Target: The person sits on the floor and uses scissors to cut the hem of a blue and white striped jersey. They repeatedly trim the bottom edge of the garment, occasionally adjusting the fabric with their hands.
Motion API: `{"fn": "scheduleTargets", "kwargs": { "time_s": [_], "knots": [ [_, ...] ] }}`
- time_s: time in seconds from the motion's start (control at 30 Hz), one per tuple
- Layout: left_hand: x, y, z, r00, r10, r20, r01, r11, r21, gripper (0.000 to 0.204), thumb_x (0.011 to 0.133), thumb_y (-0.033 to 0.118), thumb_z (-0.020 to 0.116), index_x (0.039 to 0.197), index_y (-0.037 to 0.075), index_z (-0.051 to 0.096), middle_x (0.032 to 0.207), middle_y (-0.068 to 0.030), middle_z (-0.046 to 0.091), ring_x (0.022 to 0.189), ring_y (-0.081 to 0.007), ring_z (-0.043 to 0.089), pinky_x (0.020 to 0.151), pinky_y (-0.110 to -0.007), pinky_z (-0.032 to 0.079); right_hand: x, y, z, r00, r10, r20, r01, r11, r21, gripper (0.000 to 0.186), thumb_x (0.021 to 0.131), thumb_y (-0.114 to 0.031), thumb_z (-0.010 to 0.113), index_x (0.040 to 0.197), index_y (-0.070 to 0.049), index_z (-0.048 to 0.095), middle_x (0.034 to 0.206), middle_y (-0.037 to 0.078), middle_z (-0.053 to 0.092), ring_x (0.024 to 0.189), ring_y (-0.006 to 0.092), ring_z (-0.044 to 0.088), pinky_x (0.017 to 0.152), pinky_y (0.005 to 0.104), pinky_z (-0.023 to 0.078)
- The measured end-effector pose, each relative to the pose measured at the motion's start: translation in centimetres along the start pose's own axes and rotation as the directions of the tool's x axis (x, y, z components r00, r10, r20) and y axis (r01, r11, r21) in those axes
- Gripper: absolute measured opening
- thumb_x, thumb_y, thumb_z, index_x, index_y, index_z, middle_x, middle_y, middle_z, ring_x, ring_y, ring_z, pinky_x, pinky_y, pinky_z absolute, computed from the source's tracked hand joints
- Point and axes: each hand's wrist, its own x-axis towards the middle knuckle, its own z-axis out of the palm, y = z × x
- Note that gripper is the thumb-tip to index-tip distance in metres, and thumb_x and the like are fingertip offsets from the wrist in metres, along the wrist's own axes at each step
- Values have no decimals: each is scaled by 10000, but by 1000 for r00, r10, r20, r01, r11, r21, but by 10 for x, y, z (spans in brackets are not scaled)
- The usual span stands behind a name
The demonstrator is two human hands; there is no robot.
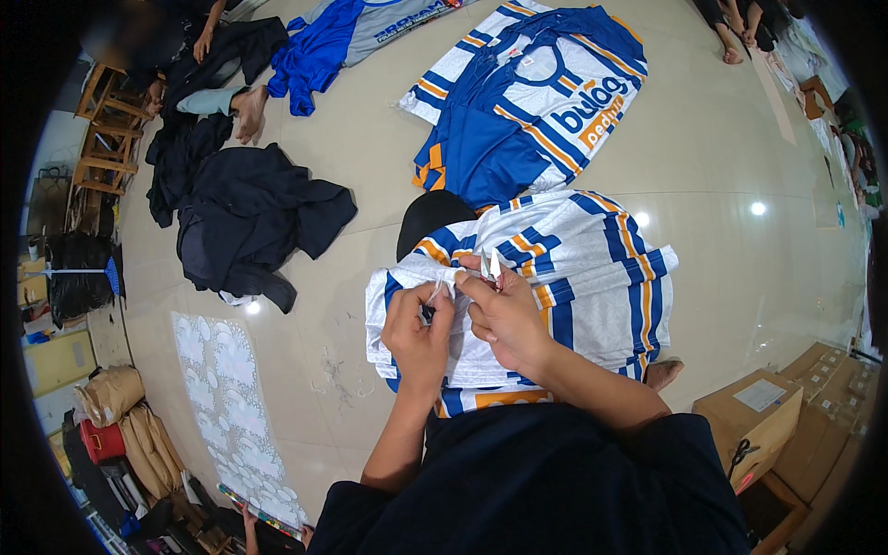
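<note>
A white jersey [597,277] with blue and orange stripes is spread over my lap. The fingertips of my left hand [416,328] are closed in a pinch on a white edge of its cloth. My right hand [509,324] is closed around small thread snips [491,268] with red on the handle, their bright blades pointing up and away from me. Its thumb and finger also press on the cloth edge beside the left fingertips. Whether a thread lies between the fingers is too small to tell.
Ahead on the tiled floor lie more blue, white and orange jerseys [527,102]. Dark garments [254,208] are heaped to the left, near a patterned sheet [222,388] and thread scraps [338,379]. Cardboard boxes [754,416] stand at right. Other people sit at the far left and far right.
</note>
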Motion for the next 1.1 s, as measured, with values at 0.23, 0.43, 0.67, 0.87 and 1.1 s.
{"fn": "scheduleTargets", "kwargs": {
  "time_s": [0.23, 0.43, 0.67, 0.87, 1.1],
  "knots": [
    [0, -20, -3, 940, -315, 128, 339, 837, -429, 86, 997, 60, 739, 992, -26, 733, 854, 0, 683, 762, -56, 605, 672, -221, 472, 2, -1, -6, 1000, 24, 10, -24, 1000, 14, 327, 1021, -118, 720, 1326, -91, 605, 832, -39, 597, 464, 8, 341, 416, 230, 261],
    [5, -14, -14, 897, -378, 231, 443, 751, -491, 87, 1026, 74, 710, 1028, -13, 722, 863, 14, 688, 767, -35, 605, 703, -197, 472, 2, -4, -6, 999, 22, 36, -21, 1000, -12, 340, 1002, -130, 747, 1309, -93, 605, 968, -2, 679, 486, 4, 371, 422, 213, 273],
    [3, -16, -10, 899, -363, 245, 438, 744, -504, 85, 1028, 75, 702, 1027, -9, 714, 868, 9, 694, 785, -37, 608, 728, -199, 474, 2, 4, 0, 969, -241, 61, 248, 945, -212, 533, 927, -4, 776, 1390, -9, 511, 919, -34, 657, 579, -15, 468, 447, 196, 285],
    [2, -15, -11, 900, -357, 249, 435, 757, -487, 148, 1055, 136, 679, 1003, 0, 711, 879, -17, 708, 811, -65, 627, 781, -218, 477, 13, 9, -8, 930, -364, 61, 365, 882, -299, 496, 931, 23, 762, 1370, 5, 531, 933, -14, 667, 691, 12, 559, 560, 182, 397],
    [3, -14, -11, 922, -338, 190, 387, 770, -507, 108, 1046, 87, 704, 1033, -19, 696, 950, -37, 730, 855, -76, 665, 807, -236, 537, 16, 11, -9, 914, -401, 60, 398, 860, -318, 479, 934, 39, 755, 1359, 9, 537, 928, -16, 667, 744, 9, 582, 621, 170, 426]
  ]
}}
